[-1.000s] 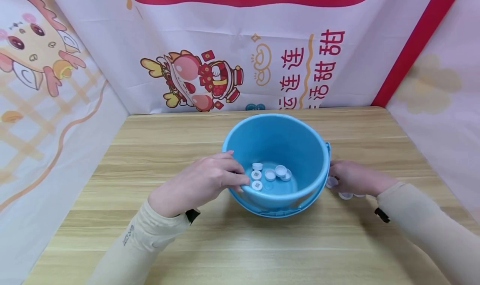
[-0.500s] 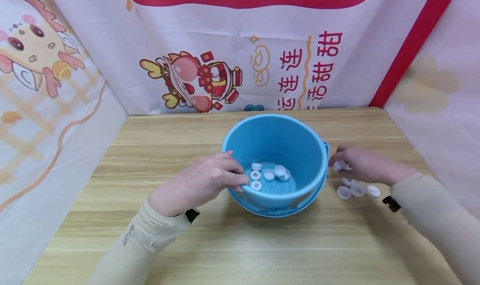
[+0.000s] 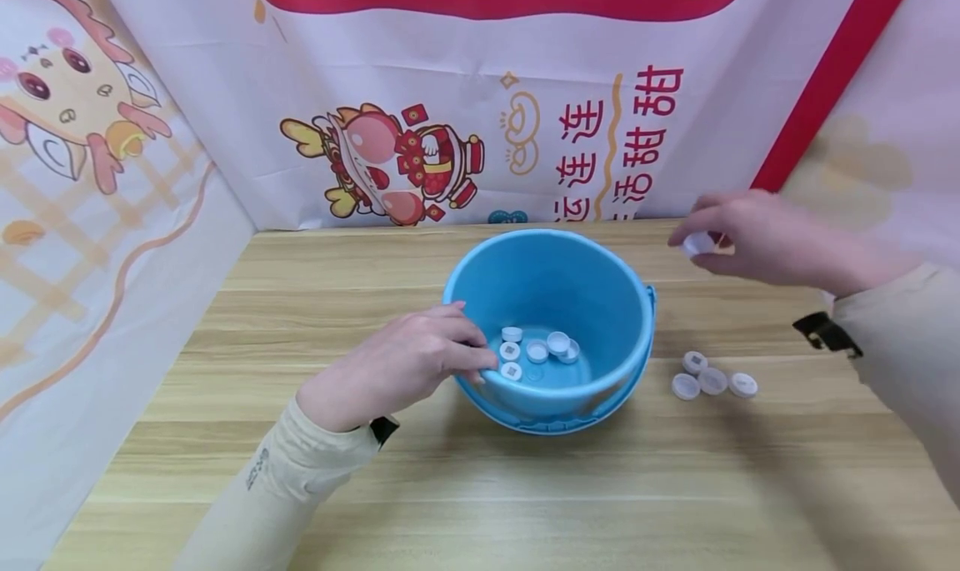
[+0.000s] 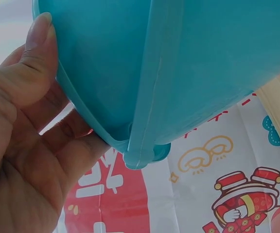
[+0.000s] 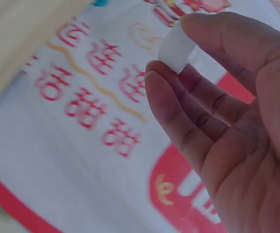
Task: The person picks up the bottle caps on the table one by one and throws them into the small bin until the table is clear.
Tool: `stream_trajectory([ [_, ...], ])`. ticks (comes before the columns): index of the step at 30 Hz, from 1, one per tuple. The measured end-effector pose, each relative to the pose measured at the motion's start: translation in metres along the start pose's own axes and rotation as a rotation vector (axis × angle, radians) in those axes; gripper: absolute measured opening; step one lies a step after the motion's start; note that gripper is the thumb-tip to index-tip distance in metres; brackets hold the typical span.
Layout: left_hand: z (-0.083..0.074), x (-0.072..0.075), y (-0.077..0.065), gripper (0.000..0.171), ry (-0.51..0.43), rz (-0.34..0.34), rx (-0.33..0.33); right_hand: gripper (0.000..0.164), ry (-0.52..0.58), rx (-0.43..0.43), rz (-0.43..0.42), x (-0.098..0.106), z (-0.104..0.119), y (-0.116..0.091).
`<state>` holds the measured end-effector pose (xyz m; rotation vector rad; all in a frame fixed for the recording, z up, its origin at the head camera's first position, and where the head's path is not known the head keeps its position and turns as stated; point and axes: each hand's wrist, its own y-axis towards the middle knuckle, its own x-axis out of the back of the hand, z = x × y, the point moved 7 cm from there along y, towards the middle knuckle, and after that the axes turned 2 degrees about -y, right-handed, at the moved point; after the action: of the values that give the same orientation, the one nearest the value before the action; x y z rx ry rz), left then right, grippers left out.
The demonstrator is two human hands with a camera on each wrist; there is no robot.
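Observation:
A blue bucket [image 3: 555, 262] stands on the wooden table, several small white caps [image 3: 558, 343] lying on its floor. My left hand [image 3: 408, 367] grips the bucket's near-left rim; in the left wrist view the thumb lies on one side of the wall and the fingers on the other. Raised to the right of the bucket, my right hand [image 3: 772, 237] pinches a white cap [image 5: 178, 47] between thumb and fingertips. Below that hand, several more round caps [image 3: 712, 380] lie in a small group on the table.
The bucket's handle [image 3: 562, 426] hangs down along its front side. A printed cloth [image 3: 420, 54] hangs behind the wooden table [image 3: 337, 262], with more printed cloth on the left [image 3: 90, 221] and right.
My right hand has picked up a cap from the group beside the bucket and lifted it up and away to the back right. The left hand stays on the rim.

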<state>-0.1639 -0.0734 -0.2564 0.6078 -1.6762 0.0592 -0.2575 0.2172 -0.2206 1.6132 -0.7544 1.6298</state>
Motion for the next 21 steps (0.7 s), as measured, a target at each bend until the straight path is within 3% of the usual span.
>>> stream_trajectory([
  [5, -0.001, 0.0, 0.001, 0.036, 0.004, -0.004, -0.012, 0.041, -0.037, 0.045, 0.002, 0.029, 0.025, 0.017],
  [11, -0.001, 0.0, 0.0, 0.036, 0.011, -0.003, -0.022, 0.039, -0.07, 0.133, 0.036, 0.045, 0.062, 0.041],
  [21, 0.0, 0.0, 0.0, 0.035, 0.009, 0.001, -0.017, 0.037, -0.075, 0.216, 0.137, 0.041, 0.107, 0.075],
])
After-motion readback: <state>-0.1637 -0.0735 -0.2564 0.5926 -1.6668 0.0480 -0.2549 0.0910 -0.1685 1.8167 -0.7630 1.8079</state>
